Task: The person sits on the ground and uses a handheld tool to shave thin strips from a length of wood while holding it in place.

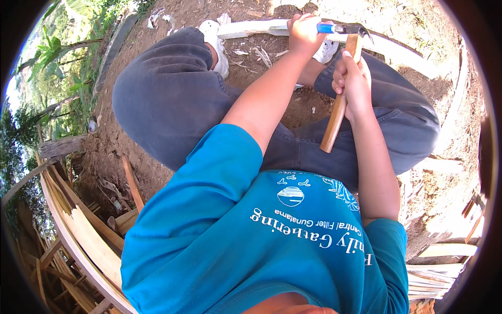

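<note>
My left hand [305, 34] is closed around a chisel with a blue handle [325, 28]. A thin metal blade seems to show on the hand's left side, over a long pale strip of wood [248, 28]. In my right hand [353, 83] is a hammer [335, 123], gripped by the upper part of its wooden handle. The dark hammer head lies at the end of the chisel's handle; whether the two touch, I cannot tell. The handle's lower end points back toward my lap. The wood strip runs along the ground past my feet, partly hidden by my left hand and the tools.
My bent legs in dark trousers [167, 99] spread to both sides. A white shoe [214, 47] rests near the strip. Wood shavings [263, 56] litter the brown soil. Split boards [94, 240] stand at lower left, and stacked slats [431, 280] lie at lower right.
</note>
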### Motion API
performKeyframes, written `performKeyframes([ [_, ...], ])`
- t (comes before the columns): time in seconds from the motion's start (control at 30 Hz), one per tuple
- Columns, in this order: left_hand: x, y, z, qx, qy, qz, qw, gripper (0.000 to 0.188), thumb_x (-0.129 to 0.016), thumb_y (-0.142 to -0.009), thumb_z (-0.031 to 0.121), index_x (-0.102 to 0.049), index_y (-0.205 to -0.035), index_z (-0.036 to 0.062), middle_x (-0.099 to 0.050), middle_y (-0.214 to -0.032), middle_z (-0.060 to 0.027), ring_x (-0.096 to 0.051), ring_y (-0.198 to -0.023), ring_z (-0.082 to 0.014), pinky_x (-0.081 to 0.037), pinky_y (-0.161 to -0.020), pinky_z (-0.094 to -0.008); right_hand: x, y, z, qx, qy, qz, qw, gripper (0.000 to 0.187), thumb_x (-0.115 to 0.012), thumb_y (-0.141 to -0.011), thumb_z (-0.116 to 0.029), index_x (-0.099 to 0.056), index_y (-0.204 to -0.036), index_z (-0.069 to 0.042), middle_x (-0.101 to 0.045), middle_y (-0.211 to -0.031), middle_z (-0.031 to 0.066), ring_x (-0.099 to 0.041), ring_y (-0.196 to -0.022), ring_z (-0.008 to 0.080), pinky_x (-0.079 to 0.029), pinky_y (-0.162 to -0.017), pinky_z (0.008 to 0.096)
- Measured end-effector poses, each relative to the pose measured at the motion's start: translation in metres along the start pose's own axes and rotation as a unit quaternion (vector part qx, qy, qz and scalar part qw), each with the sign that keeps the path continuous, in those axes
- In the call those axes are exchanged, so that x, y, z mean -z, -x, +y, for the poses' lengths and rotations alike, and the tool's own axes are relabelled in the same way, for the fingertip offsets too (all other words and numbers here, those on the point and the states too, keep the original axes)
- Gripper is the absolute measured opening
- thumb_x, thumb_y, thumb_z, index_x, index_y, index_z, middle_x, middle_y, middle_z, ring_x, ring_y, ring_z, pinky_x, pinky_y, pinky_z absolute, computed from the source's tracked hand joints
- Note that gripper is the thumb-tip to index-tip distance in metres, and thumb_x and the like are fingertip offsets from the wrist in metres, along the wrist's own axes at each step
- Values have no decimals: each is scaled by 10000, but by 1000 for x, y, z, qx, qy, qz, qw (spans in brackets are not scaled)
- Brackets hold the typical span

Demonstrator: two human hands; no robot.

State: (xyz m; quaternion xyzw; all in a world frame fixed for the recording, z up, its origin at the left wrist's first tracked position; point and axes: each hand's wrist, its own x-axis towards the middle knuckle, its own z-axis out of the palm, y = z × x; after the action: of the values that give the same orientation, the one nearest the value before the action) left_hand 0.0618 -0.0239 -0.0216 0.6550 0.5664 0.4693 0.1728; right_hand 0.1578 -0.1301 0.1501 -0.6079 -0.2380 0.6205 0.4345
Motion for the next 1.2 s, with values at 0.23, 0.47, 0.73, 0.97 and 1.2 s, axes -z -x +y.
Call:
performKeyframes([
  [0.23, -6, 3, -6, -13, 21, 22, 999, 201, -758, -810, 336, -717, -762, 146, -696, -820, -34, -606, -900, -290, -432, -862, -447, 0, -1, 3, 15, -4, 22, 1000, 171, -547, -1077, -222, -441, -972, -137, -452, -743, -34, -404, -520, 39, -353, -442, 226],
  [0.47, -1, -1, -6, 0, 13, 31, 999, 154, -752, -799, 315, -735, -806, 162, -693, -817, -31, -605, -914, -291, -429, -860, -451, -6, -1, 5, 39, -31, 32, 998, 155, -518, -1072, -213, -421, -988, -126, -454, -739, -32, -414, -534, 49, -364, -460, 239],
  [0.73, -1, 0, -1, 0, 3, 79, 997, 200, -740, -818, 329, -698, -757, 143, -679, -796, -46, -606, -874, -313, -424, -829, -464, -6, -1, 3, 17, -36, 13, 999, 157, -527, -1067, -234, -440, -993, -126, -453, -744, -36, -397, -538, 47, -359, -471, 252],
  [0.97, 0, 0, -1, 8, 4, 70, 997, 245, -739, -824, 322, -650, -698, 132, -657, -767, -61, -601, -862, -320, -427, -817, -470, -9, 2, 5, 13, -33, 11, 999, 179, -505, -1077, -243, -459, -949, -127, -452, -740, -37, -405, -546, 55, -364, -480, 250],
  [1.2, 7, -2, -2, 5, 24, 74, 997, 259, -762, -805, 302, -629, -682, 118, -654, -788, -73, -597, -851, -328, -431, -802, -472, -4, -2, -2, -20, -24, -50, 998, 166, -483, -1096, -210, -501, -1204, -85, -460, -787, -24, -396, -551, 38, -351, -459, 215],
])
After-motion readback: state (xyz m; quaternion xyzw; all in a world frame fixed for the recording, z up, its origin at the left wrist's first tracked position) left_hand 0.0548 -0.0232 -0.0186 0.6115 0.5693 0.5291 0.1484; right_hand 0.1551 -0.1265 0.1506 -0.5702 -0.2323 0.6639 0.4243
